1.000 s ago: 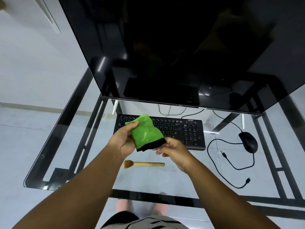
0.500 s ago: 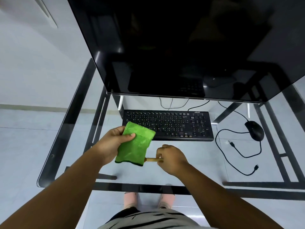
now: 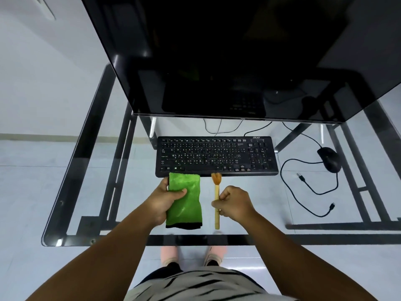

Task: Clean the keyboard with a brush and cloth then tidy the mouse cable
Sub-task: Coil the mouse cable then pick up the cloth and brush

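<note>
Nearest us, two forearms reach out over the front edge of one glass-topped bench [image 3: 71, 222]; two feet show on the floor through the glass.

Left hand [image 3: 161, 203]: grip clamped on one green cloth [image 3: 185, 205], thumb across its upper face, fingers behind. The cloth is folded, with a dark hem at its near end; its far edge just overlaps the near edge of the keyboard in our view. We cannot tell whether it touches.

Right hand [image 3: 235, 203]: grip clamped on the handle of one wooden brush [image 3: 216, 200]. The handle runs near to far, bristles pointing away, bristle tips at the keyboard's front edge.

Beyond the hands: one black keyboard [image 3: 217, 156], flat on the bench, centred.

Right of the keyboard: one black mouse [image 3: 328, 159]. We count one mouse cable [image 3: 286, 183], lying in loose loops on the glass, and two free plug ends near it.

Farthest: one large dark monitor [image 3: 217, 57], screen off, with thin cables below it.
</note>
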### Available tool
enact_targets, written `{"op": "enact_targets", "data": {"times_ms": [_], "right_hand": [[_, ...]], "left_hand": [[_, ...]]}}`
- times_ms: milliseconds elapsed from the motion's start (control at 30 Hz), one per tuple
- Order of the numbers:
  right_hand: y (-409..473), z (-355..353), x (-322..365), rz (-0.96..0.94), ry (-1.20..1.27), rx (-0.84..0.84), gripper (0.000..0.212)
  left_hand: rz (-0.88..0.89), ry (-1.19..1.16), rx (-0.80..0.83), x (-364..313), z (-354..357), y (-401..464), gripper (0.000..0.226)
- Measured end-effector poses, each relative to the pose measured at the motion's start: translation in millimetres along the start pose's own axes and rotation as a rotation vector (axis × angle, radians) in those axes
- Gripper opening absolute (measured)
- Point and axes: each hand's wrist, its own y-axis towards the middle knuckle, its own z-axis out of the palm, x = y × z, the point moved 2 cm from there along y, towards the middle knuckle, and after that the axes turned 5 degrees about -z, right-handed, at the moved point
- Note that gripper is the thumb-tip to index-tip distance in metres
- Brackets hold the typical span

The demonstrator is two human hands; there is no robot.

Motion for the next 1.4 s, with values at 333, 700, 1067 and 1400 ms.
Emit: {"op": "enact_targets", "data": {"times_ms": [333, 700, 1067, 1400], "right_hand": [[5, 0, 2, -0.040, -0.174, 0.022, 0.033], [36, -83, 8, -0.234, -0.281, -0.473, 0.063], [65, -121, -4, -0.155, -0.589, -0.186, 0.116], [74, -122, -16, -0.289, -0.493, -0.290, 0.112]], "left_hand": [[0.269, 0.733, -0.403, -6, -3, 4, 0.057], [0.471, 0.777, -0.678, -33, -9, 5, 0.084], [0.307, 0.946, -0.619, -52, 1, 27, 0.097], [0.429, 0.813, -0.616, -58, 3, 37, 0.081]]}}
